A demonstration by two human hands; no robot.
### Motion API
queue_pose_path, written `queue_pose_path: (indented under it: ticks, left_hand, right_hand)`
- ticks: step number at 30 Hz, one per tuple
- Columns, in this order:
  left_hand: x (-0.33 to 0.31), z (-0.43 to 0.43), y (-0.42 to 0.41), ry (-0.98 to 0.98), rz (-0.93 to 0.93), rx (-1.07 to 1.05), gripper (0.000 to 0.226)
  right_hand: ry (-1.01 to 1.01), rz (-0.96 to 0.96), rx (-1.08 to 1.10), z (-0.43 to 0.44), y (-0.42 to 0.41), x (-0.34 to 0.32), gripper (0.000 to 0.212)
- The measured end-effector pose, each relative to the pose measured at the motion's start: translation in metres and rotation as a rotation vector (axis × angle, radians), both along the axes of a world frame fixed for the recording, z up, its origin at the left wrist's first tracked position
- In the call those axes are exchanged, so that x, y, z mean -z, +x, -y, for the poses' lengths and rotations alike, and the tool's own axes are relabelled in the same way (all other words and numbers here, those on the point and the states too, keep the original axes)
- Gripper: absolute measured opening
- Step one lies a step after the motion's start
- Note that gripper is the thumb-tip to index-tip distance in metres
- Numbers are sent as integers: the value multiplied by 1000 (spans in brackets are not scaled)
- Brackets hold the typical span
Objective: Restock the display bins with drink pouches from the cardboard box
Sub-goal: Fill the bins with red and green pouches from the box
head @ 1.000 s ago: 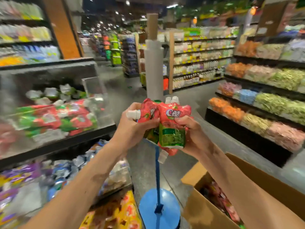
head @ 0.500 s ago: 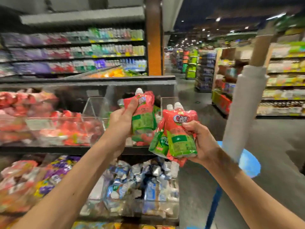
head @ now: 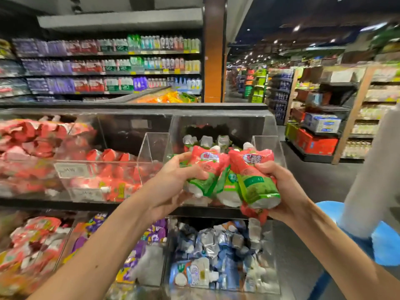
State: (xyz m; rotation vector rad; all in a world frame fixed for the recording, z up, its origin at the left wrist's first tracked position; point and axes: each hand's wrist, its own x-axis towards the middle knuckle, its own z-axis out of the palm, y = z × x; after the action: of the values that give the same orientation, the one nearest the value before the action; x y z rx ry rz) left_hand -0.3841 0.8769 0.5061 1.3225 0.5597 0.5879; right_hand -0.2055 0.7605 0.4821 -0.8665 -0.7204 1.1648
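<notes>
While both hands grip red-and-green pouches, left hand (head: 173, 182) and right hand (head: 279, 191) meet just before a clear bin (head: 218, 124) beyond them.

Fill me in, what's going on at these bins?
A person is restocking. Their left hand grips a red-and-green spouted drink pouch; their right hand grips a bunch of the same pouches. Both are held in front of the clear acrylic upper right bin, which holds matching pouches. The held ones are not yet in it.
</notes>
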Motion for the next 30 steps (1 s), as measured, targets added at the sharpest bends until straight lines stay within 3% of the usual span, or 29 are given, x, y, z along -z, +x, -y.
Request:
queue_pose_path:
  ticks: [3,6,8,11,12,14,16,19,23,26,30]
  left_hand:
    - [4,-30,-8,24,10,-103,57]
    - [-2,-51,-7,86,53,-106,45]
    - [-12,-61,2,67,72,-120,35]
    - [-24,-71,23,-90,81,-39,13]
    - [-28,-73,30,-140,88,-7,5]
    - [-34,-73,46,-132,89,36,6]
    - [-37,-72,64,63,64,60,21]
    - [-37,-81,98,557,-52,89,46]
    - [-32,-92,150,1119,-284,122,48]
    - [-23,-100,182,1268,-405,174,48]
    - [-16,-103,212,1224,-485,277,51]
  right_hand:
    - [-10,-2,133,-7,-6,-7,28]
    - [17,-24,257,-6,-5,-12,32]
    - [52,-25,275,-4,0,-19,18]
    - [115,-14,302,-1,18,-31,18]
    - [137,-1,322,0,26,-35,27]
    - [171,2,331,0,38,-44,30]
    - [181,-4,336,-2,51,-51,22]
    - [143,5,333,-7,71,-56,18]
    - [108,0,314,-10,92,-60,34]
    - [113,9,279,-9,106,-60,23]
    - [109,-1,249,-10,120,-59,21]
